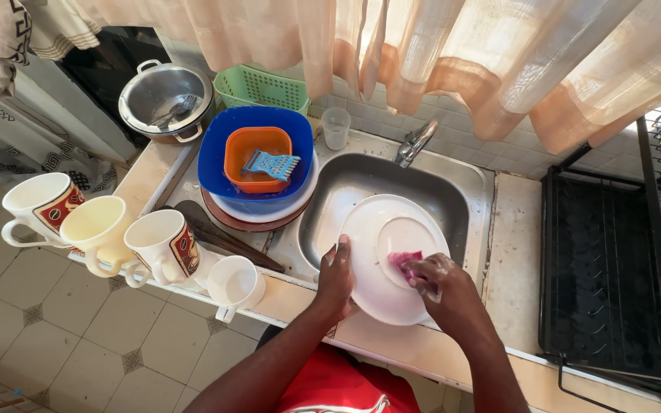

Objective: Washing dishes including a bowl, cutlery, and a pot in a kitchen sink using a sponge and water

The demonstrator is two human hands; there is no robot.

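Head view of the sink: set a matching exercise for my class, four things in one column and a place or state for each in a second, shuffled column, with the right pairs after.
Things:
1. White plate
2. Pink sponge
3. Orange bowl
4. Clear cup

Places or states:
A. Inside the blue bowl
B. Standing behind the sink, beside the tap
C. Held at its edge by the left hand, over the sink
D. Pressed on the plate by the right hand

Pairs: 1-C, 2-D, 3-A, 4-B
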